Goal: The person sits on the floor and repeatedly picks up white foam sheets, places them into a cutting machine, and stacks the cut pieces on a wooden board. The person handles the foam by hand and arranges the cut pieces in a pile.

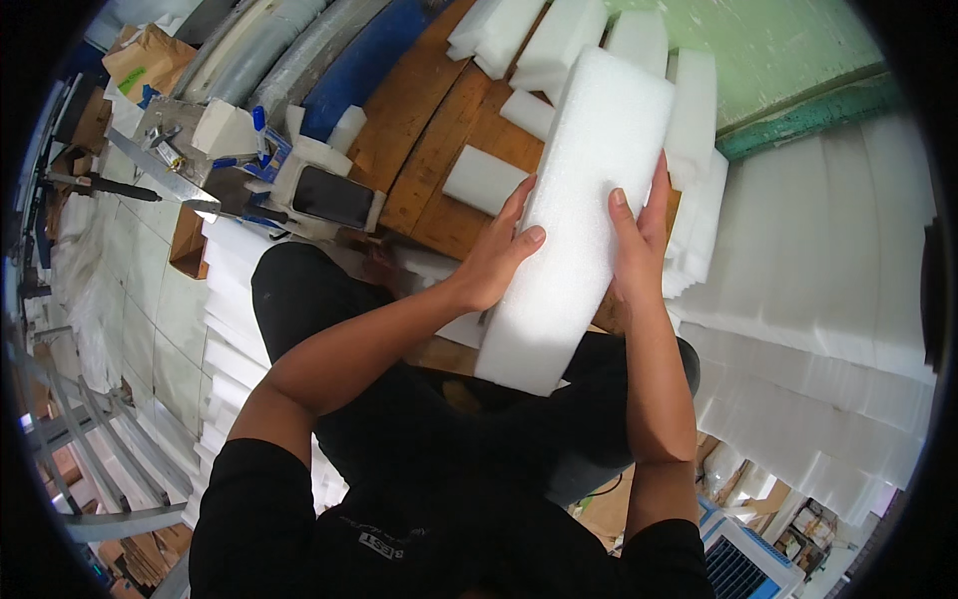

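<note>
Between both palms I hold a long white foam block (576, 217), tilted with its near end over my lap. My left hand (498, 251) presses its left side, the thumb lying on the upper face. On the opposite side my right hand (640, 232) grips the edge, thumb also on top. Beneath the block is a brown wooden table (419, 150). A short foam piece (483, 180) lies on the wood just left of the block, and a smaller foam piece (528, 114) sits farther back.
More foam pieces (561, 45) line the table's far side by a green wall (771, 52). At left are a smartphone (333, 196), a blue marker (260, 131) and a metal blade (161, 176). Stacked foam sheets (816, 247) rise at right. A metal rack (112, 442) stands lower left.
</note>
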Available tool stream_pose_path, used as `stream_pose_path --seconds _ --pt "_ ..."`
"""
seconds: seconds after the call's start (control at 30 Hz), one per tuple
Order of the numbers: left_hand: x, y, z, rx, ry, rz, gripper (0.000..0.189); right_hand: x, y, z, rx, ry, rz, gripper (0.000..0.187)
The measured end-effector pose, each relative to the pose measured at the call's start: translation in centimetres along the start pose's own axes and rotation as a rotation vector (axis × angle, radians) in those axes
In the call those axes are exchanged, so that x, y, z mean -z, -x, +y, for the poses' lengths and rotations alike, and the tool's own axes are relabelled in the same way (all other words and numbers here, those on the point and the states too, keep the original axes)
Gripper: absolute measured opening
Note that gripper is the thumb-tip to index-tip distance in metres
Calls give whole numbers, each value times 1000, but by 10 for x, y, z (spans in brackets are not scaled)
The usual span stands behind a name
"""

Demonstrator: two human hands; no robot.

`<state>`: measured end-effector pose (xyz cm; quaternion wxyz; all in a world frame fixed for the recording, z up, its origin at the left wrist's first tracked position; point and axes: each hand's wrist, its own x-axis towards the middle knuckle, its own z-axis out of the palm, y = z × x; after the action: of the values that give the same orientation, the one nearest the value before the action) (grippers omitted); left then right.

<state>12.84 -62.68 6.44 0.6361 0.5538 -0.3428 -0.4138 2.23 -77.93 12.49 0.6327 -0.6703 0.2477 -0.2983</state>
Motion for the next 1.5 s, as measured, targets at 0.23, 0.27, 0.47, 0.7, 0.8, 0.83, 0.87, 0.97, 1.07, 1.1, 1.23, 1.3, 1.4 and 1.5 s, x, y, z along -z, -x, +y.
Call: stream_pose_path --seconds 0.23,0.27,0.47,0.7,0.8,0.83,0.87,0.97,1.07,1.1,1.23,1.3,1.4,1.5 --pt "26 -29 9 120 295 297 91 -18 22 6 69 156 -188 85" --pt "30 -32 4 116 345 255 84 -25 28 6 75 203 -232 85" --pt "17 -22 13 98 335 340 79 -36 36 18 146 297 -304 87" --pt "27 -26 21 -109 165 265 82 -38 39 20 147 181 -233 88" --pt "26 -31 19 -195 124 201 84 -22 31 20 215 281 -195 88" --pt "25 -33 14 -238 114 179 85 -22 26 18 213 228 -134 88" --pt "24 -31 9 -230 80 142 85 -22 18 14 211 175 -72 89" --pt "12 -23 -9 -214 74 80 83 -21 12 -7 182 162 -14 88" --pt "15 -24 -10 -213 235 122 77 -27 21 -2 189 193 -59 87" --pt "16 -28 2 -198 330 129 76 -30 26 -2 204 246 -81 87" --pt "15 -29 -1 -206 322 183 70 -37 35 -1 223 284 -128 88" --pt "19 -27 -2 -222 249 197 72 -43 36 -1 229 320 -143 88" --pt "19 -29 1 -267 182 210 72 -43 34 3 269 343 -151 89" --pt "22 -29 10 -278 39 225 74 -42 32 7 267 294 -137 91"
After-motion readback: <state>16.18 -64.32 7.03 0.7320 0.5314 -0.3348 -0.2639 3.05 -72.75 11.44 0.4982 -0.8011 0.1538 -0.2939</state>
